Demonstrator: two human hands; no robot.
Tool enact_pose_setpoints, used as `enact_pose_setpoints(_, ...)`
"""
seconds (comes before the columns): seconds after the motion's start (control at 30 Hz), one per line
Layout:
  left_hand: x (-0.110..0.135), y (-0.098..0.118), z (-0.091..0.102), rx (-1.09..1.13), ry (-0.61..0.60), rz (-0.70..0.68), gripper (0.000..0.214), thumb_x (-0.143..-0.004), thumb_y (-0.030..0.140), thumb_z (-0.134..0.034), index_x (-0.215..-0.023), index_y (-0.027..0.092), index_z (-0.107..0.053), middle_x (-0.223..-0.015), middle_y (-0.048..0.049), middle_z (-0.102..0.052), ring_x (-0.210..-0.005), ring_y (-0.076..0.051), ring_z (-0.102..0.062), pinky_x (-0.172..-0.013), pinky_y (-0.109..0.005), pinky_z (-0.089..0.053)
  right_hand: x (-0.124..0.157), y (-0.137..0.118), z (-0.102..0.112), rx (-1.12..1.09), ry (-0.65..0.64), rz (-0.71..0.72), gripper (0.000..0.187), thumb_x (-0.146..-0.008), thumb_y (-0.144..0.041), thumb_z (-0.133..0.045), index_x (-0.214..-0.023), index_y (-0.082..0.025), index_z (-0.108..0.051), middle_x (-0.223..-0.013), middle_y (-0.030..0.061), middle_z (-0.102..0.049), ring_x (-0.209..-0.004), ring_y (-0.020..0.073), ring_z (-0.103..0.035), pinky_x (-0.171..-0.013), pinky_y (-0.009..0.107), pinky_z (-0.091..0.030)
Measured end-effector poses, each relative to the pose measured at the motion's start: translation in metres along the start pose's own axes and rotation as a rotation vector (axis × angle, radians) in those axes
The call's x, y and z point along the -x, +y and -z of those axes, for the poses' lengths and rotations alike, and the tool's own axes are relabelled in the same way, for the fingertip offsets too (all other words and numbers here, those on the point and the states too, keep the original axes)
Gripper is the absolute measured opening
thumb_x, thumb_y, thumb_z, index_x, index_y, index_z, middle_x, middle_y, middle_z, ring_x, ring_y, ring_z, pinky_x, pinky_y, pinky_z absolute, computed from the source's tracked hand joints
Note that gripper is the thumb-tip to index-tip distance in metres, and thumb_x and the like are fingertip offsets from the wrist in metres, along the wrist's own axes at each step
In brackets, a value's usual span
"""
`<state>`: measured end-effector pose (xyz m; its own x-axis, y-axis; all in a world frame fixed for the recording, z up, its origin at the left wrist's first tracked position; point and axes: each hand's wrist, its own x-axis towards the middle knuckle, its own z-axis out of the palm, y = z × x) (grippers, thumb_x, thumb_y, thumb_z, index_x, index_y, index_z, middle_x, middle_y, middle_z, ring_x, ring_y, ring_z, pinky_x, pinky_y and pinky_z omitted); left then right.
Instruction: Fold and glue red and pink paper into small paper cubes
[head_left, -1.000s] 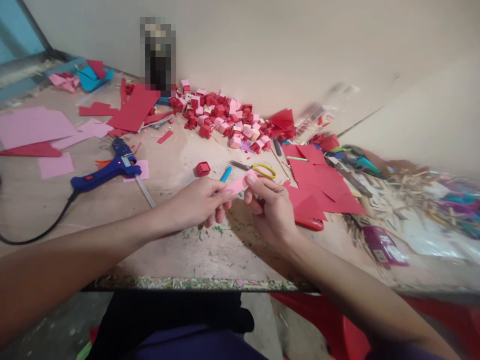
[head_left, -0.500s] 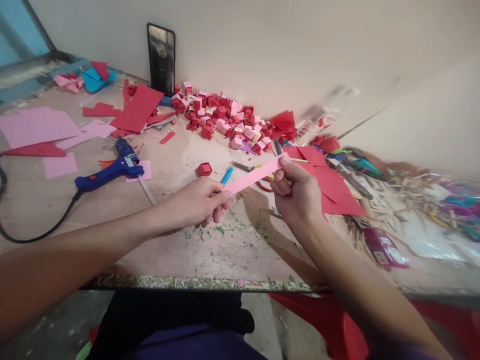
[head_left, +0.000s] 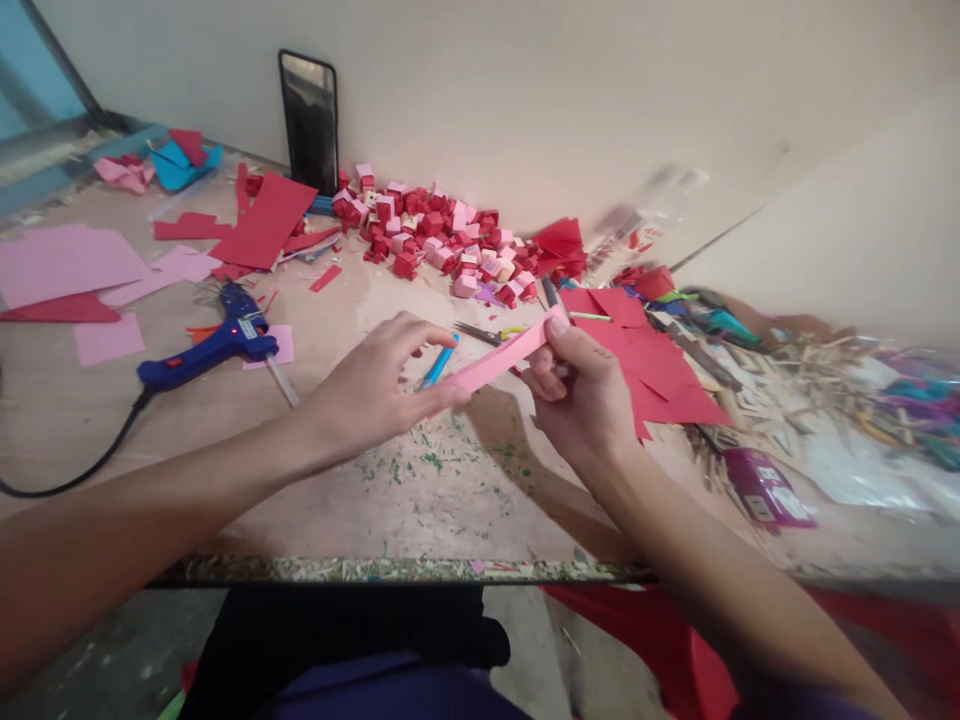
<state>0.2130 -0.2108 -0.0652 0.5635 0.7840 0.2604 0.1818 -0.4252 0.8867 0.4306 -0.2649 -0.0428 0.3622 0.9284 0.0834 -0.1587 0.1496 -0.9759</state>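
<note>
A pink paper strip (head_left: pixel 506 361) is held up slantwise over the table in front of me. My right hand (head_left: pixel 589 385) pinches its upper right end between thumb and fingers. At the lower left end, the thumb of my left hand (head_left: pixel 379 385) touches the strip, while its index finger is raised and apart from the thumb. A blue pen-like stick (head_left: pixel 439 364) lies on the table just behind my left fingers. Scissors (head_left: pixel 480 333) with yellow on the handle lie beyond the strip, which partly covers them.
A blue glue gun (head_left: pixel 206 352) with a black cord lies at left near pink paper sheets (head_left: pixel 67 262). Small red and pink paper cubes (head_left: pixel 435 235) are heaped by the wall beside a propped phone (head_left: pixel 310 125). Red paper (head_left: pixel 660 370) and wooden sticks (head_left: pixel 787 385) lie at right.
My left fingers have opened away from the strip, leaving the thumb against its end. My left hand now covers the single red cube. The right hand keeps its pinch.
</note>
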Motion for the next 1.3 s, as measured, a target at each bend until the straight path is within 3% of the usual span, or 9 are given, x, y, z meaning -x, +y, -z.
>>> enact_pose_setpoints(0.07,0.001,-0.002,-0.002,0.069,-0.120,0.073,0.044,-0.088,0.043,-0.077,-0.126,0.021,-0.072,-0.113,-0.0065,-0.075,-0.088,-0.018,-0.067,-0.075,-0.031,-0.052,0.004,0.001,-0.004,-0.017,-0.038,-0.015,0.040,-0.082,-0.038,-0.089,-0.059,-0.017,-0.064,-0.054,-0.0048,-0.053,-0.042,0.0032,-0.030,-0.041,0.022,-0.025)
enact_pose_setpoints(0.13,0.002,-0.004,-0.003,0.104,-0.217,0.128,0.034,-0.094,0.046,-0.070,-0.114,0.020,-0.076,-0.095,-0.0041,-0.075,-0.077,-0.017,-0.065,-0.068,-0.030,-0.050,0.006,0.002,-0.006,-0.040,-0.040,-0.042,0.038,-0.079,-0.038,-0.091,-0.061,-0.017,-0.065,-0.057,-0.0041,-0.058,-0.042,0.0031,-0.031,-0.041,0.023,-0.025)
enact_pose_setpoints(0.3,0.002,-0.003,-0.001,0.129,-0.249,0.182,0.032,-0.099,0.037,-0.059,-0.077,0.017,-0.071,-0.075,-0.0028,-0.071,-0.071,-0.014,-0.065,-0.065,-0.026,-0.049,0.012,0.009,-0.010,-0.013,-0.033,-0.058,0.036,-0.079,-0.042,-0.091,-0.065,-0.020,-0.067,-0.062,-0.0041,-0.062,-0.043,0.0043,-0.036,-0.041,0.024,-0.025)
enact_pose_setpoints(0.47,0.000,-0.002,0.001,0.268,-0.323,0.261,0.032,-0.100,0.037,-0.058,-0.076,0.017,-0.069,-0.071,-0.0012,-0.069,-0.056,-0.010,-0.061,-0.056,-0.023,-0.049,0.022,0.024,-0.012,0.151,-0.277,-0.174,0.029,-0.081,-0.043,-0.089,-0.070,-0.019,-0.076,-0.063,-0.0001,-0.067,-0.044,0.0083,-0.046,-0.042,0.025,-0.029)
enact_pose_setpoints(0.57,0.002,-0.005,0.000,0.308,-0.360,0.271,0.030,-0.102,0.036,-0.055,-0.084,0.018,-0.070,-0.068,0.0004,-0.068,-0.052,-0.009,-0.059,-0.052,-0.021,-0.046,0.025,0.030,-0.011,0.170,-0.299,-0.187,0.026,-0.086,-0.042,-0.084,-0.074,-0.019,-0.080,-0.066,0.0011,-0.069,-0.044,0.0090,-0.047,-0.042,0.025,-0.029)
enact_pose_setpoints(0.73,0.004,-0.009,-0.003,0.356,-0.400,0.292,0.027,-0.103,0.035,-0.055,-0.086,0.017,-0.067,-0.063,0.0020,-0.067,-0.049,-0.008,-0.057,-0.049,-0.020,-0.043,0.025,0.030,-0.011,0.165,-0.254,-0.181,0.031,-0.084,-0.041,-0.087,-0.066,-0.018,-0.076,-0.059,0.0015,-0.065,-0.045,0.0090,-0.045,-0.043,0.025,-0.027)
enact_pose_setpoints(0.93,0.005,-0.007,-0.003,0.363,-0.444,0.338,0.028,-0.102,0.034,-0.057,-0.082,0.017,-0.066,-0.060,0.0007,-0.068,-0.047,-0.009,-0.056,-0.047,-0.020,-0.040,0.011,0.016,-0.008,0.069,-0.080,-0.173,0.034,-0.079,-0.035,-0.088,-0.058,-0.017,-0.068,-0.058,-0.0008,-0.061,-0.046,0.0056,-0.036,-0.043,0.024,-0.027)
enact_pose_setpoints(1.17,0.006,-0.006,-0.001,0.345,-0.473,0.371,0.029,-0.100,0.033,-0.058,-0.078,0.017,-0.067,-0.056,-0.0005,-0.067,-0.047,-0.009,-0.054,-0.048,-0.020,-0.039,-0.024,0.004,0.016,-0.025,0.093,-0.082,0.013,-0.082,-0.026,-0.079,-0.075,-0.016,-0.074,-0.053,-0.0045,-0.054,-0.044,0.0052,-0.033,-0.040,0.021,-0.025)
enact_pose_setpoints(1.3,0.006,-0.006,-0.001,0.335,-0.413,0.365,0.024,-0.099,0.033,-0.059,-0.086,0.017,-0.071,-0.059,-0.0002,-0.068,-0.047,-0.010,-0.055,-0.048,-0.021,-0.041,-0.028,0.007,0.019,0.026,0.153,-0.025,0.017,-0.080,-0.032,-0.083,-0.078,-0.017,-0.074,-0.057,-0.0042,-0.056,-0.044,0.0054,-0.037,-0.040,0.022,-0.027)
